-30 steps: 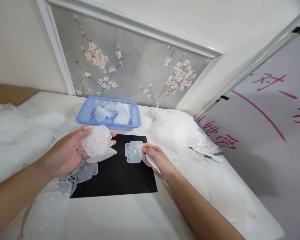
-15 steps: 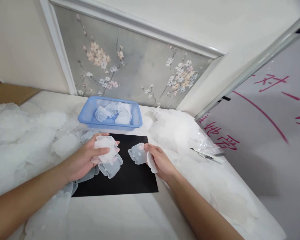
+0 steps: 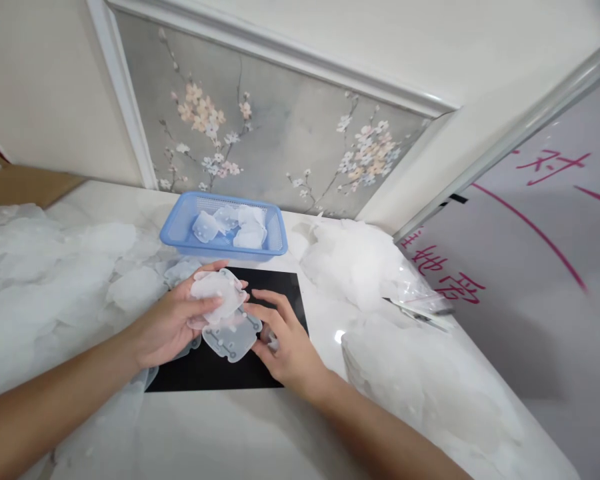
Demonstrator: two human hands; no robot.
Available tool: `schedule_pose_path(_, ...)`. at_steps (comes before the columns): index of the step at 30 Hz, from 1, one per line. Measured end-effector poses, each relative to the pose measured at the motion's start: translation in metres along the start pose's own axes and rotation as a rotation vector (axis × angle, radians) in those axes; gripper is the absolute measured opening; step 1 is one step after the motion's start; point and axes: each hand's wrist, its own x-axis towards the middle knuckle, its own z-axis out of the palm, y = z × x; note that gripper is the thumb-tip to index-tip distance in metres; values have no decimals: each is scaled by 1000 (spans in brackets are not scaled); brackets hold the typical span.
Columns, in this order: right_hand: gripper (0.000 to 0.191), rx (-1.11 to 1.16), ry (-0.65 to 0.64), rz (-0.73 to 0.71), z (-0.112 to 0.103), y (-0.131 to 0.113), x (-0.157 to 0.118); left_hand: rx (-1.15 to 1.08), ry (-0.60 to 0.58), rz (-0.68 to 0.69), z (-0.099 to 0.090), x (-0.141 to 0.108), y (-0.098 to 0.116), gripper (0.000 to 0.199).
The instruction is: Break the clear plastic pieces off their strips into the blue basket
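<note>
My left hand (image 3: 173, 317) is closed around a small stack of translucent plastic pieces (image 3: 217, 290), its thumb pressing on top. A lower plastic piece (image 3: 231, 339) with rounded corners and small holes fans out beneath the stack, over a black mat (image 3: 220, 377). My right hand (image 3: 287, 340) is at the right edge of that lower piece, with thumb and fingertips close to or touching it. A bit of whitish, translucent material (image 3: 271, 340) shows inside the curl of my right hand, mostly hidden by the fingers.
A blue basket (image 3: 223, 252) behind the mat holds several similar pieces. Heaps of translucent pieces lie to the left (image 3: 55, 287) and right (image 3: 430, 380). A bag of white pieces (image 3: 355, 263) and a thin tool (image 3: 420, 313) lie right. A whiteboard (image 3: 525, 287) stands beyond.
My right hand has moved left to the left hand's stack. The piece it held out in a pinch is no longer visible. The lower piece has swung a little to the right.
</note>
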Motion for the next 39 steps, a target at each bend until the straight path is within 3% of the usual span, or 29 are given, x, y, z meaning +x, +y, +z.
schedule_pose_path(6, 48, -261, 89, -126, 1, 0, -2, -53, 31, -11, 4, 0, 1, 51)
schedule_pose_path(12, 22, -363, 96, -285, 0, -3, -4, -160, 8, 11, 4, 0, 3, 37)
schedule_pose_path(19, 21, -280, 117, -232, -1, 0, -4, -217, 58, -8, 3, -1, 7, 29)
schedule_pose_path(22, 13, -59, 112, -108, -3, -6, -3, -206, 64, -10, 2, -1, 7, 29)
schedule_pose_path(24, 8, 175, 128, 107, -4, -10, -1, -177, 81, -3, 2, 0, 7, 30)
schedule_pose_path(27, 22, 522, 132, 459, -6, -11, 4, -142, 100, -12, 3, 2, 8, 30)
schedule_pose_path(29, 28, 685, 104, 585, -9, -8, 8, -133, 102, -40, 3, 3, 9, 30)
schedule_pose_path(33, 31, 884, 94, 697, -15, -3, 13, -144, 78, -77, 0, 4, 9, 41)
schedule_pose_path(39, 30, 950, 139, 740, -18, -1, 14, -27, 56, -78, -2, 2, 7, 71)
